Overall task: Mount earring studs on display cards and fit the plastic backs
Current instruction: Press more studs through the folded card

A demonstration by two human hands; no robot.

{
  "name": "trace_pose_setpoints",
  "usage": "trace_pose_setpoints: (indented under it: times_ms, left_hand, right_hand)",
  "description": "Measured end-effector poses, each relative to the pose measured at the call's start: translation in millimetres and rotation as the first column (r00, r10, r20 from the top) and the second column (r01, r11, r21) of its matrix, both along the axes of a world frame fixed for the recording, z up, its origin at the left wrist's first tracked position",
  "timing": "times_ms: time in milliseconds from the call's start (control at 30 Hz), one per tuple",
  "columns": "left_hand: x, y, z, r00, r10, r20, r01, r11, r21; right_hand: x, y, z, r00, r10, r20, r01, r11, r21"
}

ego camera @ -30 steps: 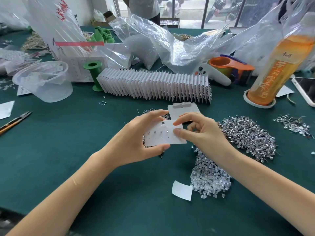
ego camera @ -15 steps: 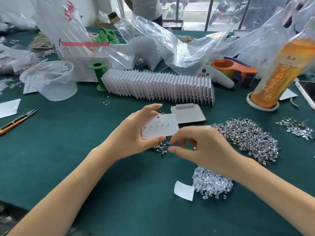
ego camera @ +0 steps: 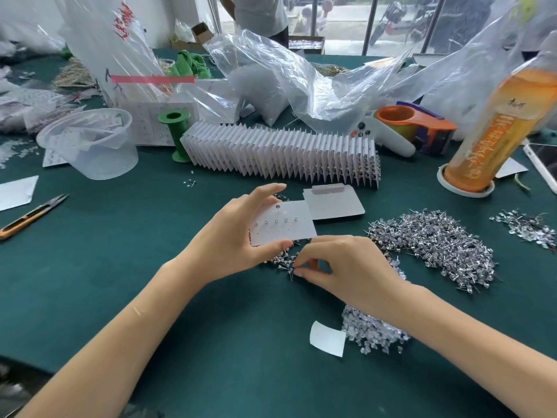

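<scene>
Left hand (ego camera: pixel 232 239) grips the white display card (ego camera: pixel 283 226) by its edges, thumb below and fingers on top, held above the green surface (ego camera: pixel 120 236); a row of studs already sits in it. Right hand (ego camera: pixel 340 267) pinches at the small stud pile (ego camera: pixel 284 260) just under the card, probably with one stud caught, too small to confirm. Card looks thin, light and bendy: hold by edges, don't crease. Studs are tiny, stiff, slippery and sharp-posted: take by the head. Larger stud heap (ego camera: pixel 437 245) to the right, clear plastic backs (ego camera: pixel 370 330) near the right forearm.

green-topped table (ego camera: pixel 90 267); daylight through tall windows (ego camera: pixel 346 22) behind, white wall (ego camera: pixel 156 13) left.
</scene>
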State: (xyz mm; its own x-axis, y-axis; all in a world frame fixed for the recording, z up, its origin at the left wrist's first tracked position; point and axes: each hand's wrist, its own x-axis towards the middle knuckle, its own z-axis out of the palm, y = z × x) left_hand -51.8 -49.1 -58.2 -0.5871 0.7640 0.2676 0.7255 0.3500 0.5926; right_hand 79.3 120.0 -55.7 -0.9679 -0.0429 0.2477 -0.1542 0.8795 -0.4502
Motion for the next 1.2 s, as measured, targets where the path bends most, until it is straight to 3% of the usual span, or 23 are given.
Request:
trace_pose_setpoints:
  times_ms: [133, 267, 333, 400, 467, 667, 1200]
  left_hand:
    - [1, 0, -1, 1.000, 0.005, 0.002, -0.005, 1.000, -0.011]
    - [2, 0, 0, 1.000, -0.012, 0.004, 0.012, 1.000, 0.002]
    - [3, 1, 1, 1.000, -0.021, 0.013, 0.021, 1.000, 0.010]
    - [5, 1, 3, 0.999, -0.033, 0.027, 0.032, 0.999, 0.012]
    - [7, 1, 4, 0.997, -0.055, 0.053, 0.054, 0.998, 0.021]
    - [12, 3, 7, 0.985, -0.125, 0.117, 0.118, 0.991, 0.061]
    - [14, 3, 10, 0.977, -0.152, 0.150, 0.136, 0.985, 0.109]
  right_hand:
    - [4, 0, 2, 1.000, 0.000, 0.002, 0.000, 1.000, -0.004]
    - [5, 10, 12, 1.000, -0.014, 0.020, 0.019, 0.945, -0.325]
    - [3, 16, 19, 0.998, -0.028, 0.056, 0.053, 0.854, -0.518]
    - [-1, 22, 24, 0.990, -0.073, 0.118, 0.135, 0.699, -0.702]
    - [-3, 26, 26, 0.971, -0.116, 0.207, 0.235, 0.578, -0.781]
    - [-5, 28, 22, 0.945, -0.143, 0.293, 0.325, 0.489, -0.809]
    - [-6, 26, 18, 0.949, -0.116, 0.294, 0.314, 0.441, -0.841]
